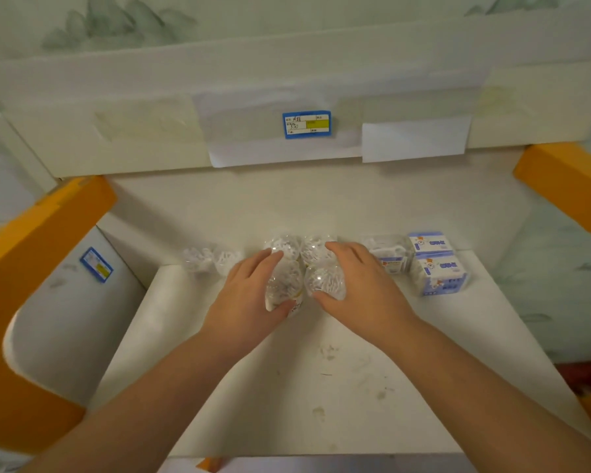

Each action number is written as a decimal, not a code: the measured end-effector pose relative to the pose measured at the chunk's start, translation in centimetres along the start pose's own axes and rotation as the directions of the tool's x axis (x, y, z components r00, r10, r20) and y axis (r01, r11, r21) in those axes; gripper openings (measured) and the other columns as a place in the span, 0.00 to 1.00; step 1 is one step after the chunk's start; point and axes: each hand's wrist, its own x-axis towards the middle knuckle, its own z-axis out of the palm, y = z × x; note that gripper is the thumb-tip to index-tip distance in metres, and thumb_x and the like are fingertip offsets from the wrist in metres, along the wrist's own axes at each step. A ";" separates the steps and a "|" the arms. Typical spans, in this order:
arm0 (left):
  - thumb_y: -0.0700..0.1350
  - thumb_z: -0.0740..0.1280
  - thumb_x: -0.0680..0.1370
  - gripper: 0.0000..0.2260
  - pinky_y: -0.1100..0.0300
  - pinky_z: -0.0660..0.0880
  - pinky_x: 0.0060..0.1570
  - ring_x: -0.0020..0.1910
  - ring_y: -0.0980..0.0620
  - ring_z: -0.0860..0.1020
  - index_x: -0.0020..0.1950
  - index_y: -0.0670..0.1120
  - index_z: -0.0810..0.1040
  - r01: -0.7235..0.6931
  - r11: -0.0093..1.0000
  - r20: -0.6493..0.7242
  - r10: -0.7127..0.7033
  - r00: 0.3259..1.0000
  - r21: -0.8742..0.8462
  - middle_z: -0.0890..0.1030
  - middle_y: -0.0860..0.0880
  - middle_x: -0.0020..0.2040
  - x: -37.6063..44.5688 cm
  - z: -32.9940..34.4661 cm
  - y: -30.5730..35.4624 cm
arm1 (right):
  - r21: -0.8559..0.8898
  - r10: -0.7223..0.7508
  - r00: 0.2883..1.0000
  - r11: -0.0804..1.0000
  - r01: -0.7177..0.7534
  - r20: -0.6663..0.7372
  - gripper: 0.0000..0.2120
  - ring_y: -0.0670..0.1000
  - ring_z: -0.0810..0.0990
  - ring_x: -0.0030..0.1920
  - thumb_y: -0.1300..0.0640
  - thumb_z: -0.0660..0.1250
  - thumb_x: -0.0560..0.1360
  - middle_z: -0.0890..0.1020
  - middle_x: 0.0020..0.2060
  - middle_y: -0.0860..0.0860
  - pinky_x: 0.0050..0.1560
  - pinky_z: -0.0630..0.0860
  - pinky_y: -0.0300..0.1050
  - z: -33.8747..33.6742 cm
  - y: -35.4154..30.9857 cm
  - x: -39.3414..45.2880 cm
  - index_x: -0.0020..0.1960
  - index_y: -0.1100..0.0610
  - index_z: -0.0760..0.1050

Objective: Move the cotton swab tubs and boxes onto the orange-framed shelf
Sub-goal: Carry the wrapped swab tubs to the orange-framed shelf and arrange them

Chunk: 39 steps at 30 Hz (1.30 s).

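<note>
On the white shelf board (321, 387) of the orange-framed shelf (31, 240) stand several clear cotton swab tubs. My left hand (249, 298) wraps around one clear tub (284, 285). My right hand (359, 285) wraps around the tub beside it (325, 279). Two more tubs (302, 247) stand just behind these, partly hidden by my fingers. Another pair of clear tubs (212, 259) sits to the left. On the right are a clear rectangular box (386, 252) and two blue-and-white boxes (435, 264).
A white back panel carries a blue price tag (306, 124) and taped paper sheets. Orange frame posts stand at left and at right (567, 182). A lower grey-white shelf with another blue tag (96, 264) lies to the left. The board's front half bears only small stains.
</note>
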 end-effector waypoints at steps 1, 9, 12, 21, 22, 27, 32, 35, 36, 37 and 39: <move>0.55 0.73 0.70 0.34 0.56 0.64 0.69 0.71 0.52 0.64 0.74 0.53 0.64 -0.003 1.000 -0.014 0.003 1.000 0.009 0.66 0.54 0.72 -0.2 -0.5 0.1 | 0.004 -0.023 1.000 1.000 0.023 -0.015 0.34 0.50 0.67 0.69 0.45 0.71 0.72 0.67 0.69 0.47 0.66 0.67 0.42 -0.4 -0.3 0.0 0.74 0.48 0.61; 0.54 0.73 0.71 0.33 0.65 0.57 0.66 0.69 0.54 0.63 0.73 0.51 0.65 0.066 0.988 -0.125 -0.048 0.991 0.142 0.68 0.55 0.69 -2.7 -5.5 0.4 | 0.061 -0.118 0.990 0.991 0.123 -0.073 0.27 0.48 0.70 0.64 0.51 0.72 0.72 0.71 0.64 0.44 0.62 0.62 0.35 -1.3 -4.0 0.2 0.69 0.48 0.69; 0.54 0.73 0.70 0.33 0.65 0.59 0.66 0.69 0.55 0.63 0.73 0.51 0.65 0.121 0.978 -0.149 -0.095 0.984 0.172 0.68 0.55 0.69 -4.3 -7.3 -0.1 | 0.144 -0.125 0.989 0.980 0.136 -0.083 0.25 0.47 0.72 0.62 0.52 0.72 0.71 0.73 0.62 0.43 0.61 0.64 0.35 -0.2 -5.9 0.2 0.66 0.49 0.71; 0.57 0.69 0.72 0.31 0.62 0.63 0.65 0.68 0.56 0.64 0.73 0.53 0.65 0.196 0.957 -0.166 -0.163 0.973 0.213 0.67 0.57 0.69 -9.7 -12.7 -2.8 | 0.168 -0.190 0.980 0.966 0.198 -0.061 0.22 0.44 0.74 0.58 0.48 0.72 0.71 0.75 0.58 0.41 0.62 0.70 0.40 2.1 -12.9 -0.7 0.64 0.46 0.72; 0.58 0.68 0.73 0.30 0.62 0.64 0.65 0.68 0.57 0.63 0.72 0.53 0.65 0.177 0.962 -0.166 -0.143 0.976 0.209 0.67 0.57 0.69 -10.4 -13.5 -3.0 | 0.165 -0.192 0.980 0.966 0.199 -0.055 0.22 0.44 0.74 0.59 0.48 0.71 0.71 0.75 0.58 0.40 0.62 0.70 0.41 2.2 -13.8 -1.0 0.64 0.46 0.72; 0.58 0.69 0.72 0.29 0.65 0.60 0.63 0.68 0.57 0.65 0.71 0.53 0.68 0.111 0.974 -0.240 -0.062 0.969 0.196 0.69 0.57 0.68 -13.8 -18.4 -4.4 | 0.115 -0.204 0.977 0.971 0.210 -0.063 0.21 0.41 0.74 0.57 0.47 0.70 0.72 0.75 0.56 0.39 0.60 0.73 0.42 3.0 -19.7 -2.3 0.64 0.46 0.73; 0.53 0.71 0.72 0.26 0.66 0.61 0.63 0.66 0.54 0.67 0.69 0.50 0.71 0.071 0.990 -0.308 -0.029 0.951 0.124 0.71 0.55 0.66 -18.1 -23.6 -9.1 | 0.072 -0.225 0.972 0.971 0.229 -0.066 0.22 0.40 0.73 0.58 0.47 0.70 0.73 0.75 0.58 0.40 0.61 0.72 0.39 4.5 -27.0 -4.2 0.66 0.46 0.72; 0.55 0.69 0.73 0.27 0.66 0.59 0.63 0.67 0.58 0.64 0.71 0.53 0.68 0.115 0.985 -0.296 -0.072 0.953 0.130 0.68 0.58 0.67 -20.7 -26.3 -13.0 | 0.052 -0.242 0.967 0.968 0.247 -0.082 0.22 0.40 0.72 0.59 0.46 0.69 0.74 0.74 0.58 0.39 0.62 0.71 0.39 5.8 -31.3 -5.2 0.66 0.44 0.71; 0.55 0.69 0.73 0.28 0.65 0.58 0.63 0.67 0.59 0.63 0.72 0.54 0.67 0.132 0.983 -0.285 -0.092 0.954 0.126 0.68 0.58 0.67 -21.6 -26.9 -14.5 | 0.051 -0.247 0.965 0.966 0.252 -0.084 0.22 0.40 0.72 0.59 0.46 0.69 0.74 0.74 0.58 0.38 0.62 0.72 0.40 6.3 -32.7 -5.4 0.66 0.44 0.71; 0.56 0.69 0.73 0.29 0.65 0.59 0.64 0.68 0.59 0.62 0.72 0.54 0.67 0.151 0.981 -0.275 -0.113 0.955 0.119 0.67 0.59 0.68 -22.5 -27.5 -16.0 | 0.050 -0.253 0.964 0.965 0.257 -0.083 0.22 0.39 0.72 0.59 0.46 0.69 0.74 0.73 0.58 0.38 0.62 0.72 0.40 6.9 -34.2 -5.7 0.67 0.44 0.70; 0.55 0.69 0.73 0.29 0.63 0.59 0.64 0.68 0.57 0.63 0.73 0.53 0.66 0.182 0.977 -0.252 -0.150 0.956 0.112 0.67 0.58 0.68 -24.2 -28.6 -18.9 | 0.045 -0.271 0.960 0.960 0.275 -0.075 0.23 0.39 0.72 0.59 0.46 0.69 0.74 0.73 0.58 0.38 0.62 0.72 0.40 8.1 -36.9 -6.0 0.67 0.44 0.70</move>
